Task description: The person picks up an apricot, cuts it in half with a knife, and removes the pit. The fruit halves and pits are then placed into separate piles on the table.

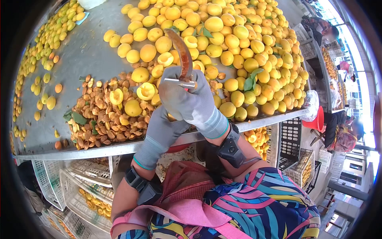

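Note:
My right hand [193, 97], in a grey knit glove, is closed around the handle of a curved knife [183, 53]. The brown-stained blade points up and away over the fruit, with a metal collar at its base. Below and against it, my gloved left hand [165, 123] is closed, its fingers mostly hidden by the right hand. A sliver of yellow apricot [171, 117] shows between the two hands. Just beyond them lie split apricot halves [146, 91] and whole apricots [215, 24]. To the left spreads a heap of brown apricot pits [103, 115].
A metal table [95, 51] carries the fruit, its raised edge in front of me. Greener apricots [51, 102] line the far left. Below are white crates [87, 173] of apricot halves and a black crate [290, 137]. A red bucket [316, 121] and other people are at right.

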Demonstrator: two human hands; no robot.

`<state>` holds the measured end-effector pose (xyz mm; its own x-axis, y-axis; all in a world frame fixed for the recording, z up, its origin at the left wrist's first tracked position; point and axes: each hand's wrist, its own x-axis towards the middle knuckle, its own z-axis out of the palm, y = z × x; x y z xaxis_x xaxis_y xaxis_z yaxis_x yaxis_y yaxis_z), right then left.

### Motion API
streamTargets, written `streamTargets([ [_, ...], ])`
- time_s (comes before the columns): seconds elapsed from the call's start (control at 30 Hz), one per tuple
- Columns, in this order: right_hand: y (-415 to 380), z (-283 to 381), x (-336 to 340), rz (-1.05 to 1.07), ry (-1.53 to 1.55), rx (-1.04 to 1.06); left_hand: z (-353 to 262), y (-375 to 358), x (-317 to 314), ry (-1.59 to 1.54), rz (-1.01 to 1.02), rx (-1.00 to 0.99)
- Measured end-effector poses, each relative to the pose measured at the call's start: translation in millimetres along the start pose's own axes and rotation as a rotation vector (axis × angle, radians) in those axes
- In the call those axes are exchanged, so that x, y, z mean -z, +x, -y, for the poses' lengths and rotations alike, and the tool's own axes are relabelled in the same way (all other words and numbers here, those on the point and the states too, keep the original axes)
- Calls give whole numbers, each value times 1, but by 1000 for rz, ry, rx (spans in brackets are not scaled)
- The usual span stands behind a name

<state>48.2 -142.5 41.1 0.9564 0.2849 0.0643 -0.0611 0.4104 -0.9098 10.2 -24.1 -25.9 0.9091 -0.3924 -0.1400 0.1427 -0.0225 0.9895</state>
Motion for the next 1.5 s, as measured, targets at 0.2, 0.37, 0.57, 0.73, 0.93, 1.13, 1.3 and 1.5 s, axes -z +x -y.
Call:
streamTargets([
  [0.2,-7,0,7,37,152,-30,-16,1,1,-153,115,21],
  [0.37,-8,-4,9,44,250,100,-18,1,7,-92,213,41],
  [0.57,-14,-5,13,66,418,24,-16,-2,10,-162,284,119],
  [0.73,-13,-2,15,102,430,70,-23,1,10,-130,315,3],
  [0.93,-14,4,13,30,-31,79,5,7,10,-95,370,112],
  [1.13,-5,2,5,159,-112,-14,68,12,13,879,291,-617],
  [1.3,1,5,6,309,-427,-244,65,7,13,534,291,-371],
  [1.5,1,-10,12,376,-327,-146,41,3,12,356,350,-222],
])
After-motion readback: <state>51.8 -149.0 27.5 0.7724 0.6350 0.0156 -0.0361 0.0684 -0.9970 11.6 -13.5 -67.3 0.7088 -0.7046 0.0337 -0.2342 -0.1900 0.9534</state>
